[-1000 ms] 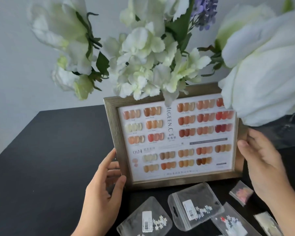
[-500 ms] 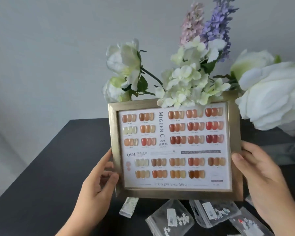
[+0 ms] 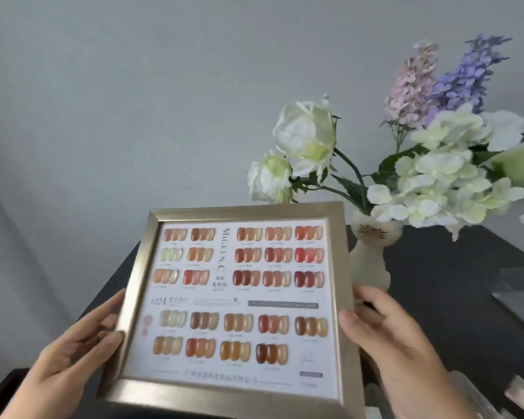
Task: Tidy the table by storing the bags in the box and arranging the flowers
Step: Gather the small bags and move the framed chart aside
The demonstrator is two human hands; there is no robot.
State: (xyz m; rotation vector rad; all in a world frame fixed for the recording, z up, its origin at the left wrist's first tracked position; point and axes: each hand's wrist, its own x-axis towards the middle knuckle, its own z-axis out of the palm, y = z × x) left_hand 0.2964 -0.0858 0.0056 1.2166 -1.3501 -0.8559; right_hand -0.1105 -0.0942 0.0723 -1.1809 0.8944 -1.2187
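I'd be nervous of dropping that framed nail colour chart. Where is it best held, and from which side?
By its two side rails, one hand from each side, as now: the left hand clasps the left rail and the right hand the right rail of the frame. It is wide, flat and tilted back, so opposite edges steady it, and fingers stay off the chart face.

Plain pale grey wall [image 3: 133, 101] all the way across, soft even daylight on it, and a matte black counter [image 3: 454, 297] in front.
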